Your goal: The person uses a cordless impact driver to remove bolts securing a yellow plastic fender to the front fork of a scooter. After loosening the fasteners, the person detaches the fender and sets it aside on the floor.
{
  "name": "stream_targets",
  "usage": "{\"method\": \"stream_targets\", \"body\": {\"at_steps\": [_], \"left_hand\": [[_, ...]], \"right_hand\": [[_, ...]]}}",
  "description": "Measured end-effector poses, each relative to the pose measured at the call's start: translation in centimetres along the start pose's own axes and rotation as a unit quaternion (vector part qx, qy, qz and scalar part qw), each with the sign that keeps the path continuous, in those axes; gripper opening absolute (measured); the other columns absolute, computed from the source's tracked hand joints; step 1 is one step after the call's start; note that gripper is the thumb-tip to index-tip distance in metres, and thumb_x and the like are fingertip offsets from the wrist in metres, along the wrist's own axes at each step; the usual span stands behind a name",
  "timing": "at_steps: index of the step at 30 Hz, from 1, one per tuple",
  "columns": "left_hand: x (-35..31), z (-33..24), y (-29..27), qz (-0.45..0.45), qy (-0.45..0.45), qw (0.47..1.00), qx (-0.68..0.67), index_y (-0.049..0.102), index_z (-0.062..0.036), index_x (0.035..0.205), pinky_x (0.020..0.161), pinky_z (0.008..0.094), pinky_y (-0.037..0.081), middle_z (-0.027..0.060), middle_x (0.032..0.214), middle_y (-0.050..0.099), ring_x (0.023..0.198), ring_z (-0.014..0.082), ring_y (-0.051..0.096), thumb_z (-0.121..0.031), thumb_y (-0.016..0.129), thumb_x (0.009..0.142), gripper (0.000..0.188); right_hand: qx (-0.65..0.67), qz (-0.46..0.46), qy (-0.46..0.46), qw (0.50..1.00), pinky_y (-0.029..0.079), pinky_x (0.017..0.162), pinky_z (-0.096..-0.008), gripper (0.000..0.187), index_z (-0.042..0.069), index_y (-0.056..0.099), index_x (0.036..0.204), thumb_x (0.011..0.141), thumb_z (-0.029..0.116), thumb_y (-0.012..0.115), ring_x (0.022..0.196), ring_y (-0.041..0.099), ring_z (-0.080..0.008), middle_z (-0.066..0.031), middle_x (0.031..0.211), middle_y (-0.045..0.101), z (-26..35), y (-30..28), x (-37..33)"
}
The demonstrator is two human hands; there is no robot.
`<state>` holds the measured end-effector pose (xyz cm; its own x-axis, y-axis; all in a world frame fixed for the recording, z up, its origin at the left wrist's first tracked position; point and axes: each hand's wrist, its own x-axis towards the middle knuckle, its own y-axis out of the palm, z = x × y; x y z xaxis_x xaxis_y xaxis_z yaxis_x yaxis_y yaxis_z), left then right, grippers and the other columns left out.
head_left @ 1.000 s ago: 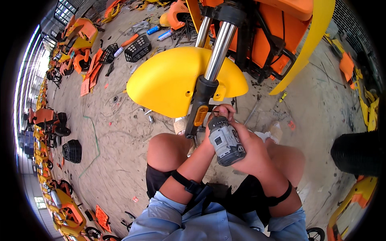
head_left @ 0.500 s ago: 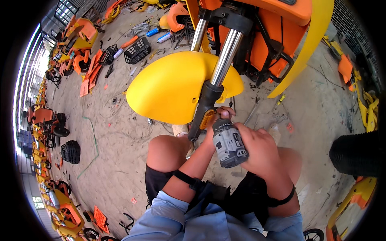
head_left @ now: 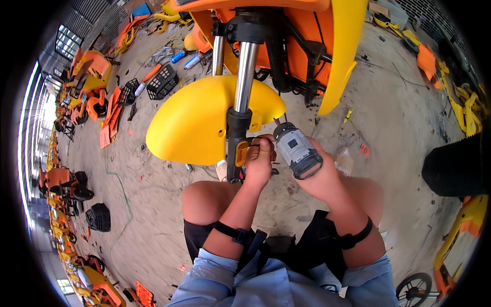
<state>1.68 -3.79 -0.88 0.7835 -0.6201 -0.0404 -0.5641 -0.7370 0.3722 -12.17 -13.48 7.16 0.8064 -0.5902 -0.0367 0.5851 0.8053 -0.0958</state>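
Observation:
My right hand is wrapped around the grip of a grey and black cordless drill, whose bit tilts up and away from me. My left hand is closed beside the lower end of a front fork leg, thumb on top. A bit of something thin and dark shows at its fingers, too small to name. An amber oval reflector sits on the fork leg next to that hand. Attached by the fork is a yellow front mudguard with a bolt hole in its side.
Above stands the scooter's orange and yellow body. A yellow-handled screwdriver lies on the floor to the right. Black baskets and spray cans lie at the far left. A black stack stands at the right edge.
The drill has swung its nose up and away from my left hand. My left hand has come back into plain sight beside the fork. The whole view has shifted somewhat.

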Motion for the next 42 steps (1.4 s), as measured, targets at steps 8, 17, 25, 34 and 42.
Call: {"method": "stream_targets", "body": {"at_steps": [8, 17, 25, 34, 42], "left_hand": [[-0.3, 0.2, 1.4, -0.026, 0.040, 0.996, -0.073, 0.058, -0.0083, 0.101, 0.059, 0.0264, 0.037, -0.0038, 0.069, 0.043, 0.062, 0.0083, 0.039, -0.041, 0.055, 0.103, 0.033], [0.2, 0.6, 1.9, -0.034, 0.068, 0.993, -0.088, 0.057, -0.0089, 0.099, 0.060, 0.0256, 0.037, -0.0038, 0.072, 0.045, 0.063, 0.0077, 0.039, -0.043, 0.056, 0.102, 0.034], [-0.2, -0.3, 2.1, -0.064, 0.040, 0.997, -0.033, 0.058, -0.0075, 0.103, 0.057, 0.0245, 0.037, -0.0035, 0.071, 0.047, 0.061, 0.0070, 0.041, -0.041, 0.052, 0.104, 0.034], [-1.0, -1.7, 0.7, -0.028, -0.027, 0.998, 0.059, 0.058, -0.0059, 0.115, 0.057, 0.0235, 0.036, -0.0030, 0.074, 0.047, 0.061, 0.0070, 0.041, -0.038, 0.047, 0.107, 0.035], [-5.9, -10.7, -1.0, 0.124, -0.136, 0.901, 0.392, 0.062, 0.0015, 0.110, 0.069, 0.0301, 0.050, 0.0051, 0.082, 0.065, 0.076, 0.0157, 0.061, -0.033, 0.059, 0.102, 0.035]], "right_hand": [[0.017, -0.023, 0.008, 1.000, 0.052, 0.091, -0.0319, 0.069, 0.003, 0.049, 0.138, 0.077, 0.016, 0.080, 0.108, 0.069, -0.0213, -0.0135, 0.115, 0.070, -0.5, 0.8, -0.2], [0.045, -0.021, 0.015, 0.999, 0.051, 0.094, -0.0314, 0.067, 0.003, 0.049, 0.137, 0.078, 0.014, 0.080, 0.111, 0.066, -0.0187, -0.0110, 0.119, 0.068, 0.0, 1.0, -0.4], [0.051, -0.015, 0.008, 0.999, 0.051, 0.092, -0.0315, 0.066, 0.003, 0.048, 0.138, 0.079, 0.011, 0.078, 0.108, 0.066, -0.0183, -0.0101, 0.118, 0.068, -0.1, 1.4, -0.2], [0.025, -0.002, 0.022, 0.999, 0.052, 0.088, -0.0313, 0.064, 0.004, 0.050, 0.135, 0.076, 0.005, 0.076, 0.102, 0.065, -0.0155, -0.0084, 0.113, 0.067, -0.8, 1.1, 0.2], [0.008, -0.017, 0.029, 0.999, 0.052, 0.087, -0.0315, 0.065, 0.005, 0.050, 0.136, 0.077, 0.006, 0.077, 0.099, 0.064, -0.0158, -0.0080, 0.111, 0.067, -1.4, 1.2, -0.2]]}}
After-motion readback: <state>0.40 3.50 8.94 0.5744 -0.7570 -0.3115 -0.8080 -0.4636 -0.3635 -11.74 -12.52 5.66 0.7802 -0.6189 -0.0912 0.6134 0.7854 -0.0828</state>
